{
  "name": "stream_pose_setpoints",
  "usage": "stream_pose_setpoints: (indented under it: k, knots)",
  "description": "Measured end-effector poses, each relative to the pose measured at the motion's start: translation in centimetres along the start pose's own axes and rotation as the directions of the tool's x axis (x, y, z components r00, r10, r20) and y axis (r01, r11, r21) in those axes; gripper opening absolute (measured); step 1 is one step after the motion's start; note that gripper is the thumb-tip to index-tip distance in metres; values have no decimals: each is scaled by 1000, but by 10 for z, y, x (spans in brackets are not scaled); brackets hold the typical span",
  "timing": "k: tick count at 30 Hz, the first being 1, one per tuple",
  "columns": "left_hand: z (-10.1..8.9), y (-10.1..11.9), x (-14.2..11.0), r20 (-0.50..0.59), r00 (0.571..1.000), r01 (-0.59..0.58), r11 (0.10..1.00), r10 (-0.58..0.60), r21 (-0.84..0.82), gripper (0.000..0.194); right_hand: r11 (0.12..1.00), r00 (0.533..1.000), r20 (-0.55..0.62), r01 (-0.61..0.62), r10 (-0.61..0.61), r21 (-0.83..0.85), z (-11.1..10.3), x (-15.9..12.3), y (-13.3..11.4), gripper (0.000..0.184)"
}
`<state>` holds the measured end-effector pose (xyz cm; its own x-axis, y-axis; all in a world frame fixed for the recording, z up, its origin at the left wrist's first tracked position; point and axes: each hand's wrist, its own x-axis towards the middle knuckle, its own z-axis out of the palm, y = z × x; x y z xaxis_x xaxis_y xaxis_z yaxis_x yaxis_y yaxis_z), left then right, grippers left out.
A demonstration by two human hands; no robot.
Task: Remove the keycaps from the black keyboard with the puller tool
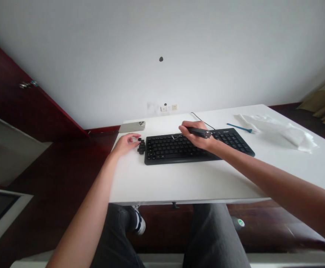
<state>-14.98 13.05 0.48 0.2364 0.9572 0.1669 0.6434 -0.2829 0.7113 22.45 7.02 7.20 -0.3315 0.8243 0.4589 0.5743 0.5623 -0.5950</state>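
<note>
1. Stretching sideways before the person, the black keyboard lay on the white table, its long axis running across the body.
2. Over the far half of the keyboard's middle, a thin wire loop showed above the upper keys; the right hand was much the nearer to it (whether the wire touched a key could not be told).
3. The right hand was curled firmly around a black-handled tool, whose handle lay roughly along the keyboard's length. The wire appeared to belong to this tool, though the fingers hid any join.
4. Just beyond the keyboard's left end sat a cluster of small black pieces (keycaps, by their look), with the left hand on their outer side.
5. The left hand's thumb and forefinger were slightly parted at one small black piece; whether they pinched it or only touched it could not be made out.
6. A phone lay past the keyboard's far left corner, and a blue stick beyond its far right part.
</note>
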Motion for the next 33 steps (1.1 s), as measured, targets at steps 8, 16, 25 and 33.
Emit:
stream_pose_setpoints:
  k: [8,16,25,33]
  knots:
    - [-1,9,-5,-201,979,-30,999,35,31,31,996,993,74,-88,89,-28,-24,-12,38,42]
    - [53,100,-36,-132,929,-323,932,346,165,18,996,954,287,85,-90,30,-37,-11,32,40]
    - [143,161,-50,66,823,-525,712,564,466,34,994,918,386,106,-93,-11,-43,-12,38,36]
    - [147,163,-49,19,867,-455,777,498,434,37,998,909,414,64,-52,-15,-44,-13,27,39]
